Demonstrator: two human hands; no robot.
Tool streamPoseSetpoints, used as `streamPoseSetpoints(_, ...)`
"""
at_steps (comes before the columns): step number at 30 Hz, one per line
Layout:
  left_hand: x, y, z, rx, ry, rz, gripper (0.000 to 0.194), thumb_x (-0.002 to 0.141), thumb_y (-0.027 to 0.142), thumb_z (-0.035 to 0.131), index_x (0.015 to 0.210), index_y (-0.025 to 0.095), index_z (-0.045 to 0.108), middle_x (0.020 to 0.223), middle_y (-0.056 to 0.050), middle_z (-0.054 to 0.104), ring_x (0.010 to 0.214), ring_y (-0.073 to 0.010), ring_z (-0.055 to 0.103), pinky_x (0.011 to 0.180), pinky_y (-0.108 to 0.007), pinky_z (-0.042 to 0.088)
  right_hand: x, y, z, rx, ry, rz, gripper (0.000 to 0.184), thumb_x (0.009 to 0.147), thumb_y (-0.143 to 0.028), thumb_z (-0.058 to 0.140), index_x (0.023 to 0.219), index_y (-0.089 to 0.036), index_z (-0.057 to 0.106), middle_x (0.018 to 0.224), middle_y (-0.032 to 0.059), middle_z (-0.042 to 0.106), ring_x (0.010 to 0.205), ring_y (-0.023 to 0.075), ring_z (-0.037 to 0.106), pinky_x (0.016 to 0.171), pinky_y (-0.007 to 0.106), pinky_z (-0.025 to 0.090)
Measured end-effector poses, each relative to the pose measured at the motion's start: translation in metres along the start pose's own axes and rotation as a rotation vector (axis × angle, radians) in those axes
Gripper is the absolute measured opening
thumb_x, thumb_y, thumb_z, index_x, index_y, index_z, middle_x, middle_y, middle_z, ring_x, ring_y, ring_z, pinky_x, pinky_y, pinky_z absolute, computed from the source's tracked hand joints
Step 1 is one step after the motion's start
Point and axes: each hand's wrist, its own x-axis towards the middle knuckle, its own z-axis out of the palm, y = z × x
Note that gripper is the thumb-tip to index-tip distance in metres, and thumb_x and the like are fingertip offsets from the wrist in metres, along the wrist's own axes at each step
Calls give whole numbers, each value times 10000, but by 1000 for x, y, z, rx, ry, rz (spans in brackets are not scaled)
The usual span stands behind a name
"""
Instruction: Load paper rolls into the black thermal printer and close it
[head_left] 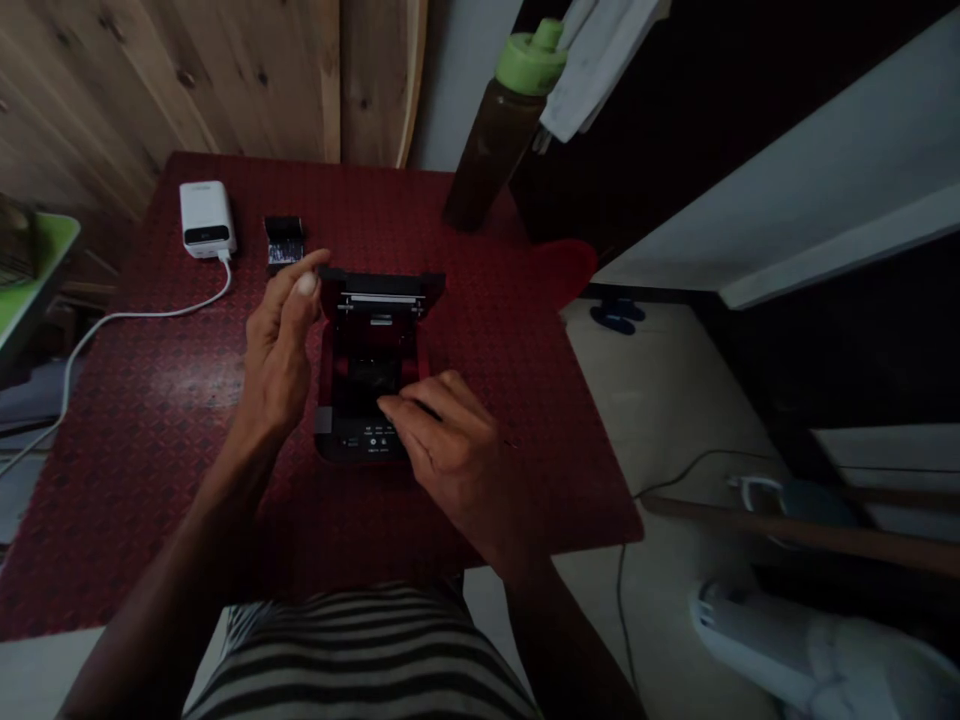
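Observation:
A small black printer (367, 445) stands on the table in front of me with its lid (384, 290) raised. My left hand (281, 330) grips the lid's left corner between thumb and fingers. At the right side of the open compartment, my right hand (450, 430) has its fingers pinched together. Whatever is between those fingertips is hidden. Inside the compartment lies a dark, shiny piece (373, 375), too dim to make out fully. Beyond my left hand, a small black roll-like part (285, 240) with a glossy surface rests on the table.
The table (180, 480) has a red patterned cover. A white power bank (206, 215) with a white cable (150, 314) is at the back left. A dark bottle with a green cap (499, 140) stands at the back right. Blue slippers (616, 315) lie on the floor.

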Motion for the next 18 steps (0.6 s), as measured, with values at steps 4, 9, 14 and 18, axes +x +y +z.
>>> streamPoseSetpoints(4,1,3,3,-49,78,96,396,1076,535,681,957,172,786,1158,-39,818,1315,-290,710,1182,-488,502,-5,-3,1,-116,58,-72,299,1125,-80,572,1173,-208,838,1011,78,811,952,227,695,900,383,605)
streamPoseSetpoints(9,-32,-5,-7,-116,68,-56,331,882,417,902,1151,250,807,1342,-62,808,1398,-300,702,1208,-444,546,-10,-4,10,-203,243,-165,208,1082,-55,656,1102,-145,842,1053,104,839,975,227,712,904,367,621)
streamPoseSetpoints(14,-66,-18,-13,-198,22,-340,695,843,457,937,1470,267,705,1590,-111,703,1466,-351,676,1172,-466,597,-12,-4,10,-217,301,-142,186,1062,-64,693,1066,-169,846,1285,135,856,1211,288,775,1020,440,645)
streamPoseSetpoints(18,-74,-21,-13,-228,-28,-375,719,862,514,913,1498,250,702,1550,-123,732,1422,-370,709,1127,-463,628,-12,-3,8,-131,230,-127,194,1083,-65,658,1100,-159,826,1301,112,866,1247,278,816,1059,446,659)
